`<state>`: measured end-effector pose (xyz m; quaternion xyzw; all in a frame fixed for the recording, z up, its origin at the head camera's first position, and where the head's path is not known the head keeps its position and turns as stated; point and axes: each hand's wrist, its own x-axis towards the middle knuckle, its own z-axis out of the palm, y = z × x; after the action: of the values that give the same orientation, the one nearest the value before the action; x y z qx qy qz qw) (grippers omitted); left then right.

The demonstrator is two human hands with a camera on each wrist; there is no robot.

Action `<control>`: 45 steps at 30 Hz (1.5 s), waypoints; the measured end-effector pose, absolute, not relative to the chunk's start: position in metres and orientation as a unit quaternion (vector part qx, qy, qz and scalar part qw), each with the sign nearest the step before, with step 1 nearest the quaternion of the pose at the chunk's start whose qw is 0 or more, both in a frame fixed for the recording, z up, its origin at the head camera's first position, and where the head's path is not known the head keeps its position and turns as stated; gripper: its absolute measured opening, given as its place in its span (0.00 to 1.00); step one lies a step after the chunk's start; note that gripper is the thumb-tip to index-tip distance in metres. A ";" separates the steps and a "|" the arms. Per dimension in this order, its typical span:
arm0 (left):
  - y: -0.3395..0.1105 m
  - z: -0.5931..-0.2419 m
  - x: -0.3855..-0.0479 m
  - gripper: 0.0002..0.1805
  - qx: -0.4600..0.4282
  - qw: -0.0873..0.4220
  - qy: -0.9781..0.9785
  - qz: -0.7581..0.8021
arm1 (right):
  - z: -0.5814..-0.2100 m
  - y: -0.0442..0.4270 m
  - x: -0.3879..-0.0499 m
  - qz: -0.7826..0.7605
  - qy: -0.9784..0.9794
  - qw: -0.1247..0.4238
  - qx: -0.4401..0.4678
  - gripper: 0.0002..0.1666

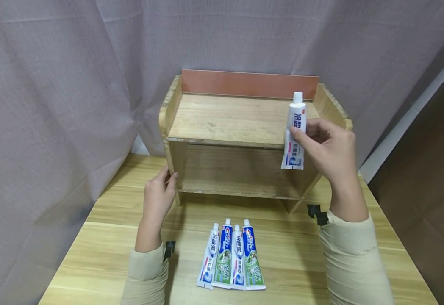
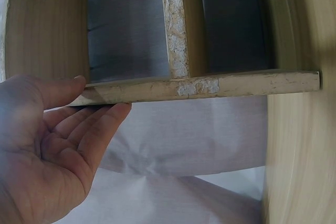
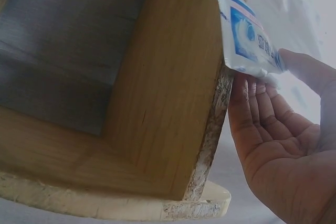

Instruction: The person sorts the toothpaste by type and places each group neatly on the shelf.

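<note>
My right hand pinches a white toothpaste tube between thumb and fingers, cap end up, in front of the right part of the wooden shelf. In the right wrist view the tube's flat end shows close to the shelf's edge. At the shelf's left side my left hand grips the upright panel, thumb on one face and fingers on the other. Several toothpaste tubes, white ones alternating with blue and green ones, lie side by side on the table, caps toward the shelf.
The two-level shelf stands on a wood-grain table. A reddish-brown strip runs along its top back edge. Grey curtain cloth hangs behind and to the left, and a dark brown surface rises at the right.
</note>
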<state>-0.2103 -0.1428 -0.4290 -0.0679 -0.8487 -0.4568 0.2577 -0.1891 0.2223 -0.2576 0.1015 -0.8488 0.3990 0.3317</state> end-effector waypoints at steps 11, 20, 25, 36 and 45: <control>-0.143 -0.429 -0.211 0.19 -0.066 0.258 -0.848 -0.458 | -0.253 0.221 -0.199 0.410 -0.857 0.303 0.074 0.21; -0.143 -0.430 -0.210 0.19 -0.068 0.260 -0.847 -0.458 | -0.248 0.225 -0.215 0.377 -0.886 0.267 0.047 0.24; -0.143 -0.430 -0.211 0.18 -0.074 0.265 -0.846 -0.456 | -0.244 0.229 -0.223 0.369 -0.897 0.240 0.039 0.27; -0.143 -0.429 -0.212 0.21 -0.066 0.255 -0.850 -0.457 | -0.233 0.233 -0.240 0.366 -0.919 0.147 0.000 0.35; -0.142 -0.429 -0.212 0.21 -0.068 0.253 -0.850 -0.457 | -0.224 0.239 -0.258 0.350 -0.931 0.106 -0.009 0.39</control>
<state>-0.2116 -0.1416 -0.4289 -0.0676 -0.8500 -0.4572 0.2528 -0.2581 0.2385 -0.2243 -0.0094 -0.9308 0.3499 0.1058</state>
